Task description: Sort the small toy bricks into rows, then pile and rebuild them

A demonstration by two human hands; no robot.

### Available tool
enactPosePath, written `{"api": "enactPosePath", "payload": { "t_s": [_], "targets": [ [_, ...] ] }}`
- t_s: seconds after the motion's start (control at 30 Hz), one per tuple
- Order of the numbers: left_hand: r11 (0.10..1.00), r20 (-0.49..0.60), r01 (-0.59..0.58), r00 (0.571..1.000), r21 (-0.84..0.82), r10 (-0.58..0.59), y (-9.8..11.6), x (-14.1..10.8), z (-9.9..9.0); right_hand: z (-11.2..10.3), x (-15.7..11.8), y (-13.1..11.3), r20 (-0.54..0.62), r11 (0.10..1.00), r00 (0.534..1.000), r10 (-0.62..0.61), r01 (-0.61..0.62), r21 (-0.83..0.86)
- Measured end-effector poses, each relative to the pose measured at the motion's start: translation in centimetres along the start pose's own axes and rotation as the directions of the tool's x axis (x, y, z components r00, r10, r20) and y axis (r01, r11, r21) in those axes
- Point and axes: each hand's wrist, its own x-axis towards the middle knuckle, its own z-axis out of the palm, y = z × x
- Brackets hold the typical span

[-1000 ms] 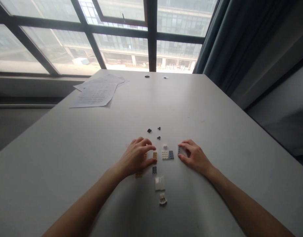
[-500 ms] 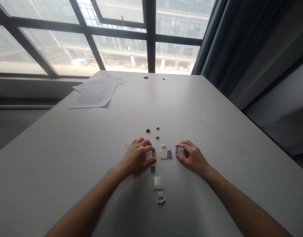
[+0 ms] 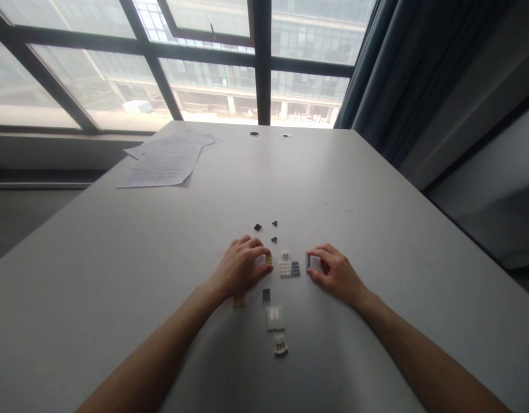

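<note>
The left hand (image 3: 242, 265) pinches a small tan piece (image 3: 268, 260) between thumb and forefinger, its other fingers curled above the bench (image 3: 354, 195). The right hand (image 3: 337, 269) faces it, its thumb and forefinger at the two ends of a narrow grey strip (image 3: 308, 262). Between the two hands, apart from both held pieces, a white studded plate (image 3: 284, 269) lies against a dark grey studded plate (image 3: 295, 268), with a small white piece (image 3: 285, 256) just beyond them. Farther from the person sit three little black parts: one (image 3: 257, 227) on the left, another (image 3: 274, 223) to its right, and a third (image 3: 273, 239) nearer the hands. Close to the left wrist is a flat tan plate (image 3: 238, 301), and to its right a grey plate (image 3: 266, 295). Nearer the person come a pair of smooth white tiles (image 3: 275, 318) side by side, then a white slotted part (image 3: 280, 346). Printed papers (image 3: 161, 166) overlap at the bench's far left, two round holes mark its far edge, and beyond stand a dark-framed window (image 3: 263, 69) and, on the right, a blue-grey curtain (image 3: 389, 86).
</note>
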Motion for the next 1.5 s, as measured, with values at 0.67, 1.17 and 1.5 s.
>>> {"api": "enactPosePath", "payload": {
  "t_s": [0.67, 1.17, 1.5],
  "targets": [
    [0.999, -0.05, 0.034, 0.998, 0.005, -0.034, 0.3, 1.7, 0.8, -0.5, 1.2, 0.3, 0.007, 0.997, 1.0, 0.029, -0.03, 0.064],
    [0.999, -0.05, 0.049, 0.998, 0.012, -0.048, -0.2, 0.9, 0.8, 1.5, 5.9, -2.8, 0.225, 0.992, 0.972, -0.075, 0.05, 0.114],
    [0.999, -0.055, 0.033, 0.998, -0.037, -0.035, 0.2, 1.7, 1.0, -0.3, 5.8, -0.9, 0.152, 1.0, 0.988, 0.011, -0.011, -0.003]
  ]
}}
